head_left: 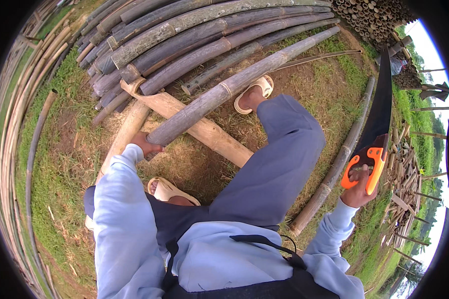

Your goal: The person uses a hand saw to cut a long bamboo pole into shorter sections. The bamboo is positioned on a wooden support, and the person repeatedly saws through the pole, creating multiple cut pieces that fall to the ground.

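My left hand point(147, 144) is closed round the near end of a long grey-brown bamboo pole point(209, 101). The pole slants away to the upper right and lies across a pale wooden beam point(204, 130), which has a notched end. In my right hand point(358, 189), held out to the right, is a hand saw point(376, 119) with an orange and black handle. Its dark blade points up and away, apart from the pole. My fingers wrap through the handle's grip.
A large stack of bamboo poles point(184, 35) fills the far left. One loose bamboo pole point(334, 169) lies on the grass to the right. Long thin poles point(15, 114) run along the left edge. Cut bamboo pieces point(404, 184) are heaped at right. My sandalled feet stand beside the beam.
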A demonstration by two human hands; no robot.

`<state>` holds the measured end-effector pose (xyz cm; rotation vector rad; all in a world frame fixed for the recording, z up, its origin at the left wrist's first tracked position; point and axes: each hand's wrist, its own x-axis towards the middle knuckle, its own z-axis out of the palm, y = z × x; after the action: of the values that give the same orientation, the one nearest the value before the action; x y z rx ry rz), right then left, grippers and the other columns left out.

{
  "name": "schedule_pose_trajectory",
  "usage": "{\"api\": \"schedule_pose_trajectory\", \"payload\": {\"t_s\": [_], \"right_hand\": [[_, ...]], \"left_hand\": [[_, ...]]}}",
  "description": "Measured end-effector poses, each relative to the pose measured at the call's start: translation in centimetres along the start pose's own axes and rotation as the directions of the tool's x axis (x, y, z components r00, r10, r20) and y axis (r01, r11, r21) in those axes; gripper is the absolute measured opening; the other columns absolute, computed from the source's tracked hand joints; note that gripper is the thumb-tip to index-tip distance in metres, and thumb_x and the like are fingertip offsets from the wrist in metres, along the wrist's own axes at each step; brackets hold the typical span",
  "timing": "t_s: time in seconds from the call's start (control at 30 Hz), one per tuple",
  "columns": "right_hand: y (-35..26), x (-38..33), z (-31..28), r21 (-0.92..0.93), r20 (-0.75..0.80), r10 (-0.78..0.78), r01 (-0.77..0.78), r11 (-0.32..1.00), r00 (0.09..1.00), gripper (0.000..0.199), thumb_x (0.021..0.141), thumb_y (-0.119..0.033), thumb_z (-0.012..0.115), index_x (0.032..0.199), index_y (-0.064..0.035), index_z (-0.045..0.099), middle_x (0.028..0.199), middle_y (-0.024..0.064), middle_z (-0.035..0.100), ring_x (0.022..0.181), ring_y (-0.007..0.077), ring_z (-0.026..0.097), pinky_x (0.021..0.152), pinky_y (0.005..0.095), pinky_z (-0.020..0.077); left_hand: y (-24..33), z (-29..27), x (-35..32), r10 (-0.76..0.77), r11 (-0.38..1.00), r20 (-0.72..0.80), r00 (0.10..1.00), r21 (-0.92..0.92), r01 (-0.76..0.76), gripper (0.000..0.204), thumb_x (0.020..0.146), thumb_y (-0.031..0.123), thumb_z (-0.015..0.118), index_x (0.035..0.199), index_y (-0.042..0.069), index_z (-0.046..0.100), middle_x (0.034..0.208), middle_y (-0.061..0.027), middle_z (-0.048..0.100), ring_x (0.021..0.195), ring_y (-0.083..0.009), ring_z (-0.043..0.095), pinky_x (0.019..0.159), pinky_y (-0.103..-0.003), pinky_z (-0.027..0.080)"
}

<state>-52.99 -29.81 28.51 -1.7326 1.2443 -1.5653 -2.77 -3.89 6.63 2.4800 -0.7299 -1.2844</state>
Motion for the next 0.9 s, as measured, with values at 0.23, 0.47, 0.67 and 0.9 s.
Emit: {"api": "schedule_pose_trajectory", "payload": {"t_s": [0.23,0.47,0.67,0.9], "right_hand": [[-3.8,-0.9,4.3,0.033,0.111,-0.057,0.054,0.998,0.992,0.015,0.094,-0.004,0.061,0.081,-0.0015,0.055,0.060,0.0035,0.049,0.056,0.0131,0.049,0.058,0.0304,0.0440],[-5.1,-4.4,11.4,0.330,0.429,0.022,-0.179,0.927,0.903,0.011,0.095,-0.005,0.063,0.087,0.0006,0.056,0.059,0.0034,0.049,0.052,0.0121,0.049,0.055,0.0299,0.0464],[-4.8,-1.3,8.7,0.222,0.273,-0.049,-0.014,0.975,0.961,0.009,0.095,-0.005,0.063,0.093,0.0027,0.059,0.062,0.0042,0.053,0.053,0.0111,0.050,0.054,0.0281,0.0451],[5.3,1.0,3.5,-0.018,0.239,0.106,-0.105,0.994,0.965,0.015,0.094,-0.006,0.064,0.107,-0.0005,0.059,0.080,0.0028,0.057,0.063,0.0101,0.054,0.059,0.0271,0.0466]], "left_hand": [[-0.1,-1.7,1.2,0.028,0.992,-0.117,0.993,0.128,-0.013,0.088,0.054,0.054,0.086,0.117,-0.005,0.067,0.106,-0.0244,0.071,0.097,-0.0370,0.071,0.089,-0.038,0.055],[-0.2,-0.6,0.5,0.108,0.973,-0.232,0.967,0.222,-0.056,0.091,0.060,0.053,0.084,0.132,0.004,0.057,0.116,-0.0233,0.068,0.107,-0.0378,0.067,0.096,-0.041,0.053],[0.9,0.2,-1.1,0.168,0.893,-0.326,0.930,0.450,-0.003,0.115,0.058,0.063,0.086,0.146,0.007,0.038,0.137,-0.0197,0.055,0.128,-0.0363,0.053,0.110,-0.048,0.040],[7.0,1.9,0.5,0.341,0.866,-0.374,0.862,0.482,-0.133,0.106,0.068,0.067,0.080,0.146,0.008,0.039,0.141,-0.0173,0.051,0.133,-0.0349,0.048,0.111,-0.049,0.035]]}}
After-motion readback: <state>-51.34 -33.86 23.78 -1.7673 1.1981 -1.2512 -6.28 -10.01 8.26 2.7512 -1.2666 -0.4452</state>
